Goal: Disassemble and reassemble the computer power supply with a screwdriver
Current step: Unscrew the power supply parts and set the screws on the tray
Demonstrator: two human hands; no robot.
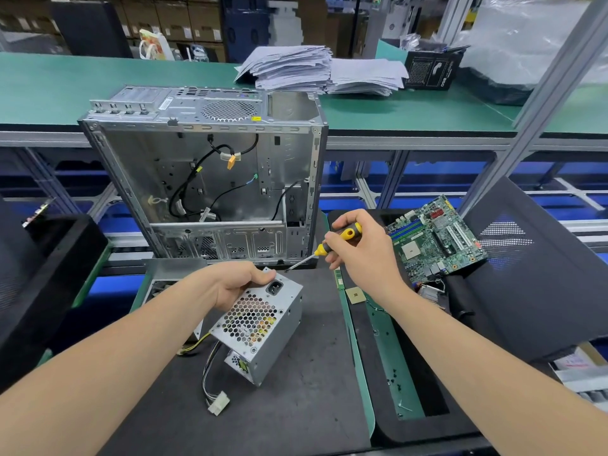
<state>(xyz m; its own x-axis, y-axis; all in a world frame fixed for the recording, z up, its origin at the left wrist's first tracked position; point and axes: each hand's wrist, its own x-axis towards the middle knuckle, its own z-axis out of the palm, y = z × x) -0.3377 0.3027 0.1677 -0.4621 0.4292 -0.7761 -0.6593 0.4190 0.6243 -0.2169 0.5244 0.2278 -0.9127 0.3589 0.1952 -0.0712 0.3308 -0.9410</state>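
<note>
A grey metal power supply (pixel 263 327) with a honeycomb grille and a black mains socket stands tilted on the dark mat, its cables and white connector (pixel 217 403) trailing toward me. My left hand (pixel 237 284) grips its upper left corner. My right hand (pixel 358 248) holds a yellow-and-black screwdriver (pixel 332 243), whose tip touches the supply's top right corner.
An open silver computer case (pixel 210 179) stands upright just behind the supply. A green motherboard (pixel 437 238) leans on a black panel at the right. Small screws lie on the green strip (pixel 391 373). Paper stacks (pixel 296 67) sit on the far bench.
</note>
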